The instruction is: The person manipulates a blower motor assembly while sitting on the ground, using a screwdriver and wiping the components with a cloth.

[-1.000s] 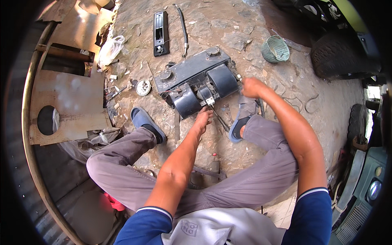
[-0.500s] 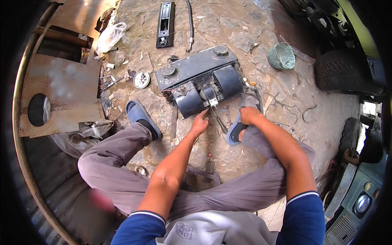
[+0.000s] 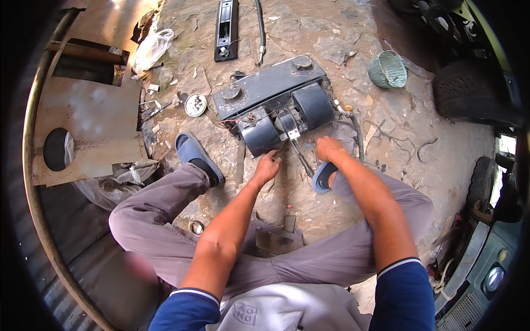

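In the frame's upper centre, the blower [image 3: 264,95] could rock on the uneven floor [image 3: 314,36] if the left hand [image 3: 267,167], at its lower edge, presses; whether this or the curled right hand [image 3: 329,149] grips anything is unclear.

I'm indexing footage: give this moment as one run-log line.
left hand: at left drum of dark twin-drum unit, contact unclear | right hand: near right slipper, hold unclear | basket: right of unit
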Demonstrator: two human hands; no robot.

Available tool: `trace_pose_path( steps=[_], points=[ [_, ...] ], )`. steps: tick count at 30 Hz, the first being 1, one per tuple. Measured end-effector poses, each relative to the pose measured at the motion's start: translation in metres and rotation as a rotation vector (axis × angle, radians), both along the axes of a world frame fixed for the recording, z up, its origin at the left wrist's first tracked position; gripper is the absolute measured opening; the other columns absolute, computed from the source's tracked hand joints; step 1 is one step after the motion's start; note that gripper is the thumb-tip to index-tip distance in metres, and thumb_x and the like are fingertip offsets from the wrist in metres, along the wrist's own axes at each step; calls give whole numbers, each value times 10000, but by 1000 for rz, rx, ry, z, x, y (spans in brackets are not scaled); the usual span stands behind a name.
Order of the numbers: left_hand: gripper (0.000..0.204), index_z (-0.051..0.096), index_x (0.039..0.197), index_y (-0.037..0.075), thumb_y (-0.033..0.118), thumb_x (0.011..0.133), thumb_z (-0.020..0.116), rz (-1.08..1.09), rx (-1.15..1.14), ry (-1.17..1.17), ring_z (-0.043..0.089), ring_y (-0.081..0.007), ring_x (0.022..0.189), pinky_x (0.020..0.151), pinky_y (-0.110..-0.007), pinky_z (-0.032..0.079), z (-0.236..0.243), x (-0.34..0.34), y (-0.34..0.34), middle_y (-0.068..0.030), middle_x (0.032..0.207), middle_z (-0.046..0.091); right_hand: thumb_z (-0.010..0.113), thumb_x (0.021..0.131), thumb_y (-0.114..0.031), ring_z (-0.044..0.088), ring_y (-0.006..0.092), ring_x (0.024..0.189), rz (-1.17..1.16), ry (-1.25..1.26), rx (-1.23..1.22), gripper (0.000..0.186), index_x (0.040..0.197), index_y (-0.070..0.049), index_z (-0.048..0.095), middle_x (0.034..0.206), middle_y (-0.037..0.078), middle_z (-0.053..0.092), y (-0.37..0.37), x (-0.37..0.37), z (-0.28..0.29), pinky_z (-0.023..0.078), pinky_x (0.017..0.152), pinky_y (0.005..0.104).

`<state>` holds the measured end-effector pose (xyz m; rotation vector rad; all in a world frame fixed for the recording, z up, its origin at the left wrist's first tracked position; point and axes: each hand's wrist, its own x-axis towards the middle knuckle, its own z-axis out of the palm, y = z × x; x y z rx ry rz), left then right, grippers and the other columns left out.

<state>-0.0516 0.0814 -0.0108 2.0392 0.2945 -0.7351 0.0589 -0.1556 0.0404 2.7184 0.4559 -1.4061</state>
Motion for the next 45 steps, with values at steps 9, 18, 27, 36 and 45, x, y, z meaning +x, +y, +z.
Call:
trace_pose_path(
  steps=[9, 18, 27, 36, 45],
  points=[
    [495, 593, 1341, 55, 359, 951, 590, -888, 395, 230, 588, -351, 1220, 1063, -427, 445, 156, 44, 120, -217, 1295, 629, 497, 939, -151, 708, 291, 1027, 281, -221, 185, 274, 1087, -85, 719, 1095, 146, 728, 69, -74, -46, 551, 865, 423],
    [423, 609, 1333, 36, 266, 980, 638, 399, 155, -705, 654, -184, 1029, 873, -322, 523, 359, 101, 251, -136, 1148, 710, 525, 882, -111, 689, 336, 958, 206, -380, 220, 257, 1096, -37, 646, 1021, 191, 688, 84, -108, -91, 534, 853, 448],
    [411, 626, 1290, 25, 287, 974, 656, 140, 421, -570, 677, -183, 922, 817, -339, 543, 338, 107, 292, -170, 1088, 723, 533, 855, -115, 658, 347, 963, 202, -386, 276, 251, 1063, -33, 646, 994, 192, 669, 107, -118, -101, 505, 830, 468],
    [332, 665, 1161, -6, 244, 948, 619, -32, 548, -600, 673, -379, 964, 859, -461, 524, 318, 94, 297, -236, 1024, 693, 553, 865, -142, 630, 379, 1042, 227, -385, 79, 278, 1102, -37, 654, 1122, 190, 656, 196, -136, -77, 472, 900, 499],
    [125, 659, 854, 1, 84, 780, 602, -446, 591, -446, 640, -301, 918, 826, -417, 482, 329, 44, 255, -142, 888, 647, 613, 907, -271, 675, 437, 869, -641, -235, 988, 270, 941, -8, 667, 872, 275, 689, 442, 9, -10, 519, 755, 474]
  ],
)
